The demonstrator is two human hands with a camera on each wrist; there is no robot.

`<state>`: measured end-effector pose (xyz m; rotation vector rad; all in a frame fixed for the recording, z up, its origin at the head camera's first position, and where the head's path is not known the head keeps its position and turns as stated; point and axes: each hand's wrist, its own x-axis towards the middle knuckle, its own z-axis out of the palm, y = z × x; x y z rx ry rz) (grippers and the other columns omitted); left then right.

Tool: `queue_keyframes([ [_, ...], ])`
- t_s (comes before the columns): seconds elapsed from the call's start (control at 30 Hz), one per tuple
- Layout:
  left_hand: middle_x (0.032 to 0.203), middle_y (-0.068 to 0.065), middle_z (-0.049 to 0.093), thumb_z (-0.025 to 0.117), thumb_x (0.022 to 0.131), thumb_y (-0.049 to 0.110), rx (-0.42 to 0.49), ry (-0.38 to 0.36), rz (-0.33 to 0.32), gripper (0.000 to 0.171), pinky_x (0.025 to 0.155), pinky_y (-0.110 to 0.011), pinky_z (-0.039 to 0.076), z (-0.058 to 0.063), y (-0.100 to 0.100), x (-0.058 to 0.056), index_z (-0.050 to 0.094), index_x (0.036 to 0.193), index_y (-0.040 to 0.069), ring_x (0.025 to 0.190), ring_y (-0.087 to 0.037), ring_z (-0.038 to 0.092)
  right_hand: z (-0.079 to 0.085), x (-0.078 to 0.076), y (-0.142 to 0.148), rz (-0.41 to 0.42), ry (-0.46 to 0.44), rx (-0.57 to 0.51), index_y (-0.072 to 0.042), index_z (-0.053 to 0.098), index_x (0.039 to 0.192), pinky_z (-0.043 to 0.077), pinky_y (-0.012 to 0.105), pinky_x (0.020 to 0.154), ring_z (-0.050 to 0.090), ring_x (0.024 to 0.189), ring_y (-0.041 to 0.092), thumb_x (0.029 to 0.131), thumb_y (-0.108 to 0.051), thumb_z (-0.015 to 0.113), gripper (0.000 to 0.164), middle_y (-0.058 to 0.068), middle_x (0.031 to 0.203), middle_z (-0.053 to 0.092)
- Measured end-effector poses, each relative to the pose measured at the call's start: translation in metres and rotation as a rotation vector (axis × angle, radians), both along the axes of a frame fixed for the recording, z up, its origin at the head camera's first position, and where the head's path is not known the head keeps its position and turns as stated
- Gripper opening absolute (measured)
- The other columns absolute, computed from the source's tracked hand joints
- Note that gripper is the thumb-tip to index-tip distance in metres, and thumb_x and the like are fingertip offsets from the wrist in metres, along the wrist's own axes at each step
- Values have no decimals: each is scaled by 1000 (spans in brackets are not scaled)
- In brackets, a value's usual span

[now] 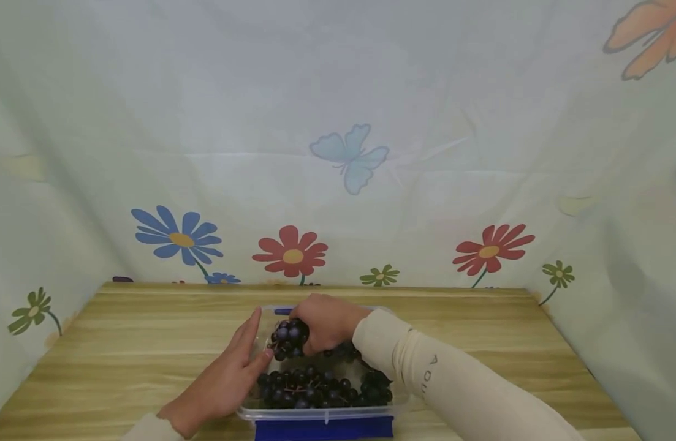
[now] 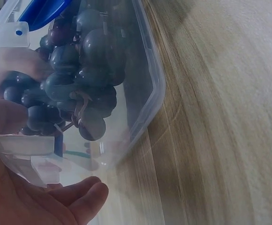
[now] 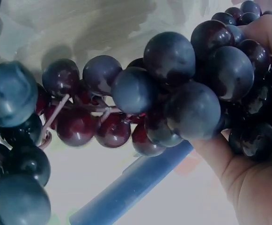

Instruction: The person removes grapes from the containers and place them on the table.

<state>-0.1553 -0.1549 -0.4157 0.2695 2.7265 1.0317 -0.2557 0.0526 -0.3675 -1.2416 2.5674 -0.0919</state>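
Observation:
A clear plastic box [image 1: 326, 414] with blue clips holds bunches of dark purple grapes [image 1: 310, 389]. My right hand [image 1: 329, 321] grips one bunch [image 1: 288, 337] near the box's far left part. In the right wrist view, its thumb and fingers [image 3: 215, 161] wrap around the clustered grapes [image 3: 192, 110], and a reddish stem shows. My left hand [image 1: 230, 370] lies along the box's left wall, fingers fairly straight outside and thumb over the rim beside the held bunch. Through the clear wall in the left wrist view, grapes [image 2: 63, 84] appear close to this hand [image 2: 56, 201].
The box stands on a wood-grain table [image 1: 470, 331]. A white cloth [image 1: 249, 184] printed with flowers and butterflies rises behind and on both sides. One blue clip [image 1: 323, 427] hangs at the box's near side; another blue clip [image 1: 282, 311] is at the far side.

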Motion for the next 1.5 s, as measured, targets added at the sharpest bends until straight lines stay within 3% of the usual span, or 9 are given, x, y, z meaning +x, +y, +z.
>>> queue_keyframes([
  [0.2,177,-18,4,43,111,47,15,-2,-7,80,121,-70,30,1,0,0,-7,169,20,160,-45,21,4,7,1,20,37,28,-13,73,120,52,18,71,61,76,4,86,-25,85,38,-10,92,72],
  [0.37,177,-18,2,42,112,33,35,9,-23,77,123,-68,28,1,0,1,-9,168,19,161,-44,17,4,15,1,44,119,80,-14,69,133,59,20,85,70,90,3,86,-32,86,53,-6,109,78],
  [0.47,177,-17,2,42,111,27,34,15,-17,77,124,-67,27,1,1,1,-9,168,19,161,-43,16,5,19,2,59,142,102,-16,68,135,60,21,89,71,92,4,86,-34,86,55,-7,110,78],
  [0.7,177,-15,4,42,110,25,21,10,1,77,125,-67,26,0,2,2,-7,169,19,162,-40,14,6,26,3,79,151,150,-21,70,130,58,21,74,64,74,3,85,-28,86,48,-8,94,75],
  [1.03,177,-15,4,42,109,24,18,2,2,78,125,-68,26,0,2,3,-8,169,20,163,-40,14,11,37,6,133,244,249,-25,66,129,58,25,73,65,78,6,89,-33,82,44,-9,100,74],
  [1.3,177,-16,4,42,109,23,16,5,0,78,123,-67,29,0,2,3,-8,169,19,162,-41,16,15,46,11,172,336,262,-26,62,138,60,35,95,70,97,8,91,-36,82,53,-10,111,74],
  [1.5,177,-17,4,43,109,24,26,-10,6,79,122,-67,31,0,2,3,-8,169,20,161,-41,18,17,52,15,176,402,272,-28,55,148,57,38,100,67,119,11,90,-41,82,65,-9,128,72],
])
